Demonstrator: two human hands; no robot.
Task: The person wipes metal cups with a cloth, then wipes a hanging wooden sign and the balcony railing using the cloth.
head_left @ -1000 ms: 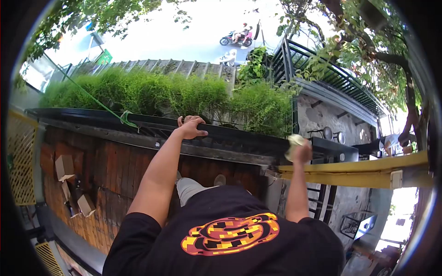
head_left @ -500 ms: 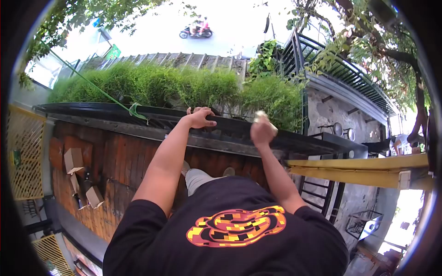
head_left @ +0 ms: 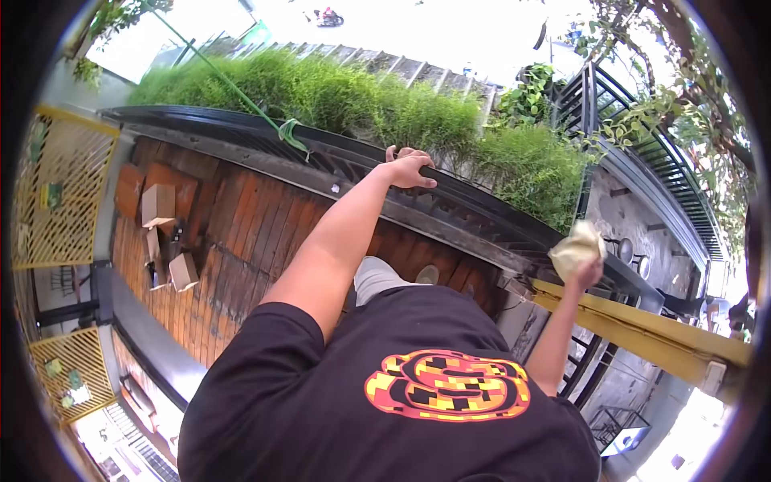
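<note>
My left hand [head_left: 409, 167] is on the dark metal railing [head_left: 482, 207], its fingers bent over the top rail and the thumb stretched along it. A crumpled pale yellowish cloth [head_left: 578, 249] is bunched in my right hand [head_left: 589, 273], which is out at the right near the railing's far end and the yellow beam. The cloth hides part of the fingers. Whether the cloth touches the railing, I cannot tell.
Green bushes [head_left: 345, 100] grow just beyond the railing. A green rope [head_left: 291, 135] is tied to it on the left. Below lies a wooden plank floor [head_left: 241, 233] with open cardboard boxes [head_left: 158, 205]. A yellow beam [head_left: 642, 321] runs at the right.
My right hand has swung to the right with the cloth, which now shows more fully. My left hand stays on the railing. The view has tilted and shifted; a motorbike on the road has moved leftward.
</note>
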